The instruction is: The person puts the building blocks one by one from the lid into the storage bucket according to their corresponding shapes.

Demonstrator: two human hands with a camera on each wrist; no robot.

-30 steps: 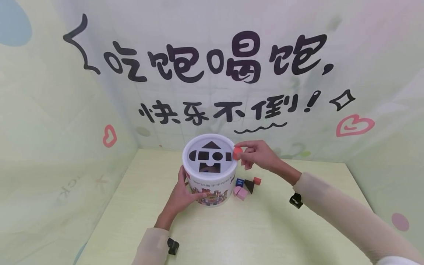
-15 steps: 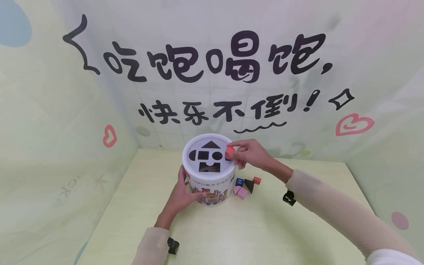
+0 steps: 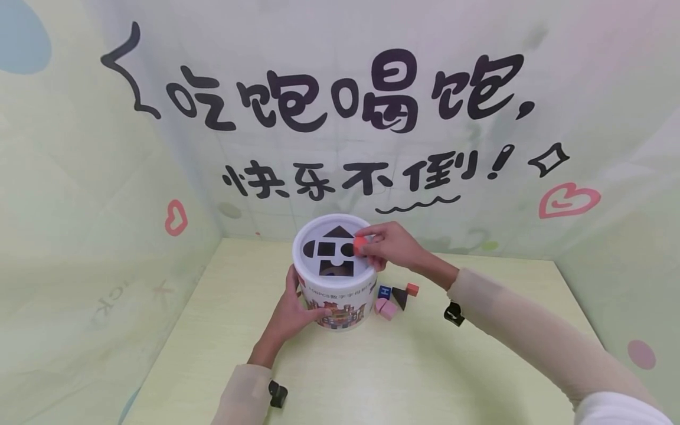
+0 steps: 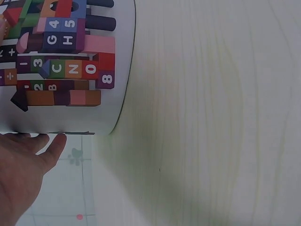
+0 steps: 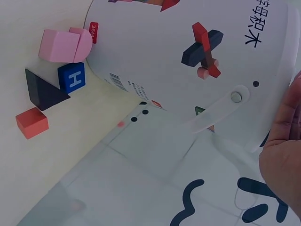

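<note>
A white round bucket (image 3: 337, 298) stands on the pale green table (image 3: 372, 366); its lid (image 3: 324, 230) has black shape cut-outs. My right hand (image 3: 383, 245) pinches a small red block (image 3: 360, 244) over the lid's right side, by the round cut-out. My left hand (image 3: 291, 313) holds the bucket's near side, thumb up along the wall. In the left wrist view the left hand's fingers (image 4: 49, 146) lie against the bucket (image 4: 70, 56). The right wrist view shows the bucket's wall (image 5: 188, 61) and an edge of the right hand (image 5: 284, 160).
Several loose blocks lie right of the bucket: a blue H cube (image 3: 383, 291), a dark triangle (image 3: 399, 297), a small red cube (image 3: 412, 289) and pink blocks (image 3: 386, 308). Printed walls enclose the table at the back and on both sides.
My right hand has carried the red block leftward, from beyond the lid's right rim to over the lid near the round cut-out. The left hand and bucket have stayed put.
</note>
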